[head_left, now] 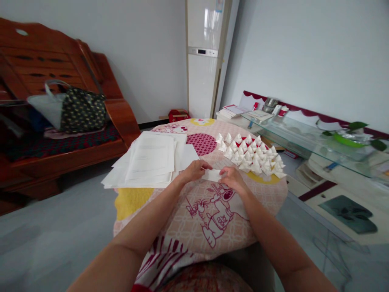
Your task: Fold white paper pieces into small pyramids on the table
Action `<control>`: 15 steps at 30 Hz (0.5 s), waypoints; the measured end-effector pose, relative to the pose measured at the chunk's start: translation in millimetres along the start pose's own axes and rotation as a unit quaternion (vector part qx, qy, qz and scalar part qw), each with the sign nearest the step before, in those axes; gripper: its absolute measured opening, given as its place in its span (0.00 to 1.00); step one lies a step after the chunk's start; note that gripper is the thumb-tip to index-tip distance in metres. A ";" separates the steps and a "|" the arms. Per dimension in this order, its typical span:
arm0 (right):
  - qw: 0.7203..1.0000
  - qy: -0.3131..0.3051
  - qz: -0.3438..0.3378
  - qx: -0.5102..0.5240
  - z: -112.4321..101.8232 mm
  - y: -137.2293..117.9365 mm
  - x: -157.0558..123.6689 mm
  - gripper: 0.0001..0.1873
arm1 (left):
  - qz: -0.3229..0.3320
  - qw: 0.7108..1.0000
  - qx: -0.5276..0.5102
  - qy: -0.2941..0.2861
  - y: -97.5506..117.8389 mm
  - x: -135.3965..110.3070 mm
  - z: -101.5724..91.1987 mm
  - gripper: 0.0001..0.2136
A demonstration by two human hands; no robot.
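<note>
Both hands meet over a small white piece of paper (212, 174) lying on a pink cartoon-printed cloth (209, 215) that covers a round surface. My left hand (194, 170) pinches the paper's left end with curled fingers. My right hand (232, 179) presses and pinches its right end. To the left of my hands lies a stack of white paper sheets (150, 160). Beyond my right hand sit several small folded white paper triangles (252, 156), packed closely together in rows.
A red wooden bench (60, 121) with a dotted bag (80, 109) stands at the left. A tall white air conditioner (205, 56) is at the back. A glass-topped stand (304, 136) with a plant, containers and papers runs along the right wall.
</note>
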State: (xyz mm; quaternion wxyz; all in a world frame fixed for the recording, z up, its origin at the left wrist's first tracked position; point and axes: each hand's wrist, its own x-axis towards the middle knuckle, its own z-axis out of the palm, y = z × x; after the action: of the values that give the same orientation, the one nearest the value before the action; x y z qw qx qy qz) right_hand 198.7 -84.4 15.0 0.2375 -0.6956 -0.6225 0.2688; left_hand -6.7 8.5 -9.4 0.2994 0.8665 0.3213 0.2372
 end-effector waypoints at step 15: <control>0.982 -0.090 0.013 0.164 -10.1 25.8 12.7 0.31 | 0.055 0.995 0.086 0.021 -6.8 -6.9 25.9 0.25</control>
State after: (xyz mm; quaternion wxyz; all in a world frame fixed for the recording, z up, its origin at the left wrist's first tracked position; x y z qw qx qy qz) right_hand 225.6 -74.7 4.3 0.2876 -0.6281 -0.5797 0.4320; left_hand 1.4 -1.6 -33.8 0.2032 0.9003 0.2989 0.2425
